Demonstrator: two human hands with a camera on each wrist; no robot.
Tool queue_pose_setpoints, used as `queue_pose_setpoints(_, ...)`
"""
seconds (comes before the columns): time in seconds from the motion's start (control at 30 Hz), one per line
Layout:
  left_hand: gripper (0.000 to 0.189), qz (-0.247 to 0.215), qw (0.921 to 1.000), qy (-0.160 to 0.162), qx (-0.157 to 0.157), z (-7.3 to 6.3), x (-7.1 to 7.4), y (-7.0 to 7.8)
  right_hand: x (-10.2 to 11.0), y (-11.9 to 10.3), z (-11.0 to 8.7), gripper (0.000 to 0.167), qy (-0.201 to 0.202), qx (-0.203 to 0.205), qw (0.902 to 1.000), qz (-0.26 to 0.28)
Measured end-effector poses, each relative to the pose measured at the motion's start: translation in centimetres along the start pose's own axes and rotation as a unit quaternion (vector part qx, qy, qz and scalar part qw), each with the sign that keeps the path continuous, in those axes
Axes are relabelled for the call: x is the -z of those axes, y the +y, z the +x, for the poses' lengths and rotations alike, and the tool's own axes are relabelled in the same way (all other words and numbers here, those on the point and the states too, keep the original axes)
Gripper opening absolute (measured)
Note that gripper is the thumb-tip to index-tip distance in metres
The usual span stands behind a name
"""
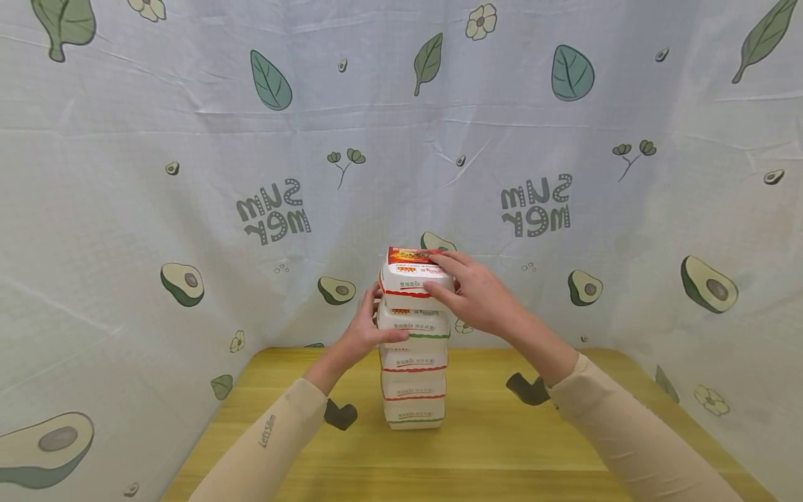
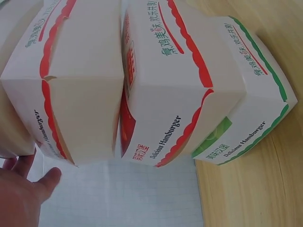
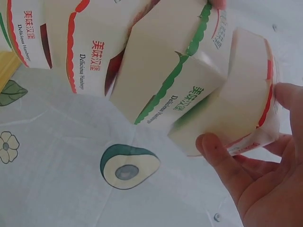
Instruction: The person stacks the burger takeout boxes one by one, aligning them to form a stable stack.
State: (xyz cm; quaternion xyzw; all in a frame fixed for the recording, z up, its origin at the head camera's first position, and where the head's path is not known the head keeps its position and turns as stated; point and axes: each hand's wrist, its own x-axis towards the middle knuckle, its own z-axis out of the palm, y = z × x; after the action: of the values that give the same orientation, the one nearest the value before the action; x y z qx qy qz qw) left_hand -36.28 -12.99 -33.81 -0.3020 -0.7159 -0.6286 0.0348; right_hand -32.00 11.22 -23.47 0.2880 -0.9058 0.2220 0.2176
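Several white paper hamburger boxes stand in one tall stack in the middle of the head view. My right hand [image 1: 479, 293] holds the top hamburger box [image 1: 408, 282], which has a red printed lid. Its fingers lie over the lid and right side. My left hand [image 1: 364, 331] grips the second hamburger box [image 1: 423, 326], edged in green, with the thumb across its front and fingers at its left side. The top box sits slightly askew above it; the right wrist view shows it tilted against the green-edged box [image 3: 175, 80]. Below are red-edged boxes [image 2: 175, 85] and a green-edged bottom box [image 2: 246, 109].
The stack stands on a yellow wood-grain table [image 1: 502, 453]. A pale curtain [image 1: 401, 139] printed with avocados and leaves hangs behind and at both sides. Dark angled pieces [image 1: 529, 389] show by each forearm.
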Motion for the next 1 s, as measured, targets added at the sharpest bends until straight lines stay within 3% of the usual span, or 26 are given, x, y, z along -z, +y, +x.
queue_pose_setpoints(0.5,0.095,0.043,0.9973,0.060,-0.003,0.08,-0.31,-0.65,-0.12,0.08,0.44,0.063,0.012,0.002,0.9999,-0.010)
queue_pose_setpoints(1.0,0.095,0.044,0.9977,0.052,-0.002,-0.01,-0.72,-0.46,-0.05,0.24,0.49,0.062,0.005,-0.006,0.9999,-0.008)
